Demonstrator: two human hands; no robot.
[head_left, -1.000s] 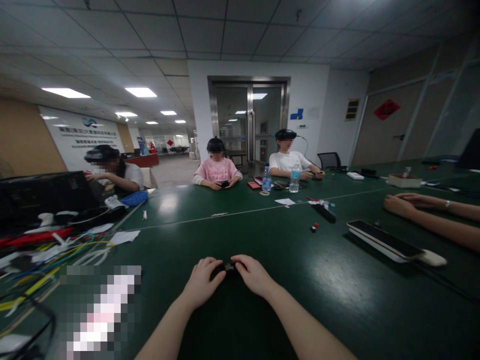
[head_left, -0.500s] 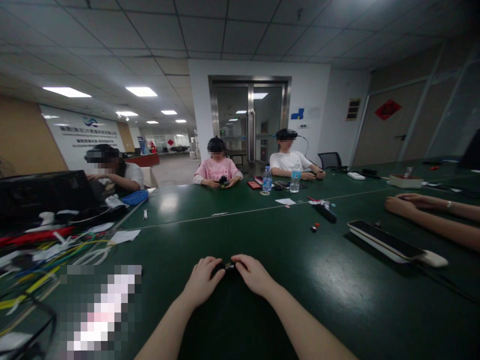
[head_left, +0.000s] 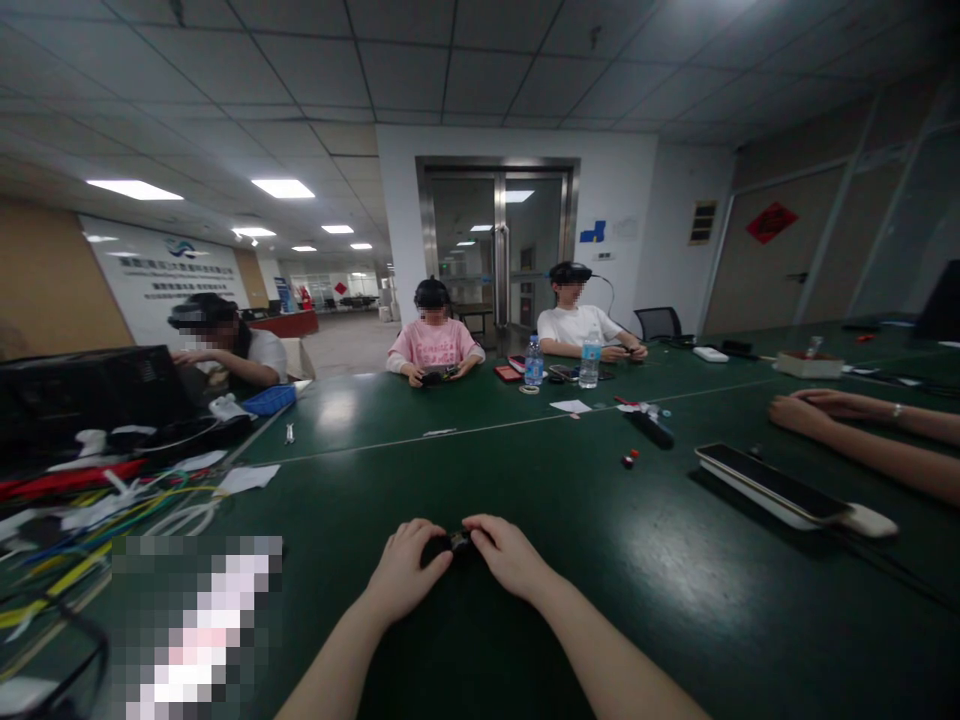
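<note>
A small black object [head_left: 437, 548] with a metallic middle part is held between my two hands, just above the green table [head_left: 570, 640]. My left hand [head_left: 409, 565] has its fingers and thumb wrapped round the left end. The right end is pinched by my right hand [head_left: 508, 553], whose fingers cover most of that side. What the object is cannot be made out.
Cables [head_left: 67, 560] and a blue basket [head_left: 271, 399] lie left. A phone on a white box [head_left: 772, 488], a person's hands [head_left: 810, 412], two bottles [head_left: 590, 362] and a black tool [head_left: 651, 428] are to the right. Several people sit around the table.
My hands have stayed almost in place, and slightly more of the black object shows by my left thumb. Across the table, the person in pink has turned the dark item they hold.
</note>
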